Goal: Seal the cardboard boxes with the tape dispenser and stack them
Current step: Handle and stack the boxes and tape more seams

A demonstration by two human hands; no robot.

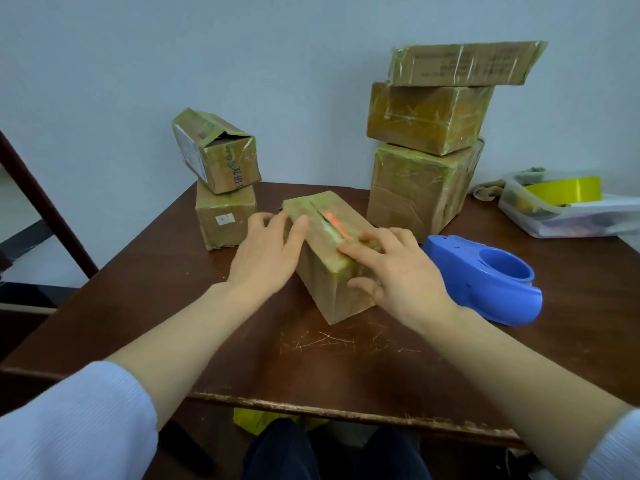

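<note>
Pressing on the middle box [327,292], we steady it near the centre of the worktop [346,362]. Our left hand [266,259] lies against its 9 o'clock edge, thumb laid along the top; our right hand [398,271] rests flat on the top, fingers spread and straight, thumb against the near end face. Neither hand clamps on anything. The top seam gapes, with something red showing through, so we judge this box not yet sealed. The blue tape dispenser [485,282] lies just beside it at 3 o'clock, untouched. A stack of three boxes [415,188] stands at 1 o'clock, a stack of two [225,216] at 11 o'clock. We expect the box to be light, its creased card soft under pressure and its old tape slick, so we would take it by the two long sides, low down, not by the flaps.
</note>
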